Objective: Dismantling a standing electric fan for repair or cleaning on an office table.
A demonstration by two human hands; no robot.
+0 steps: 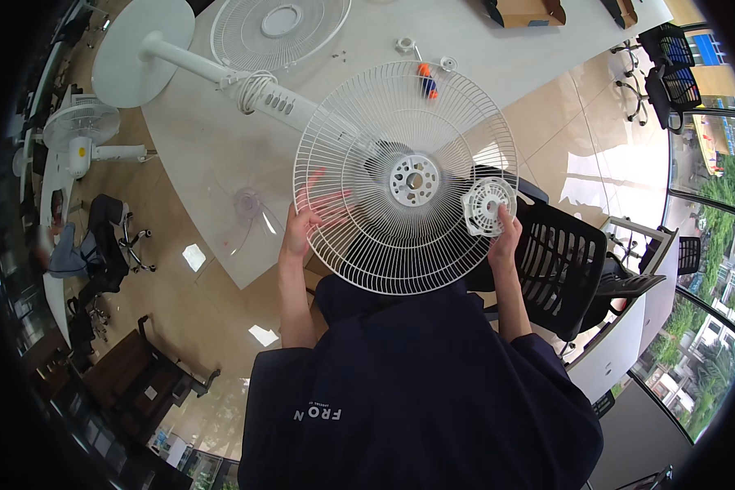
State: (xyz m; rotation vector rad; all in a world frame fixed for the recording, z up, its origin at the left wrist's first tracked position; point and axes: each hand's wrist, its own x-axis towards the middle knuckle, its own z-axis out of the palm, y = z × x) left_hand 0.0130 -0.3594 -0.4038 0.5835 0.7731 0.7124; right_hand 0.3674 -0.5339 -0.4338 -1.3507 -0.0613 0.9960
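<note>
A: Where is the wire fan grille (408, 227), and who has it?

B: It is held up in front of the person's torso, overlapping the near side of the white table (208, 155). The left hand (299, 230) grips its left rim, thumb on the near side, fingers showing through the wires behind.

A: And the right hand (505, 235)?

B: Closed on a round slotted plastic cover (483, 194), thumb on its face, in front of the grille's right edge. I can't tell whether the hidden fingers also catch the wires.

A: How would the grille handle?

B: Light for its width, I'd judge. Stiff around the rim, springier across the thin wires, which could bend under a hard pinch. The coating looks smooth, so it may slide a little. Best held at opposite points on the rim; the perforated hub (414, 199) looks rigid too.

A: The cover?

B: Probably very light, hard and a bit brittle. I'd hold its outer edge, not press the slats.

A: Anything to bump?

B: The fan stand (189, 62) lies across the table, partly behind the grille, and a screwdriver (427, 80) shows through the upper wires.
</note>
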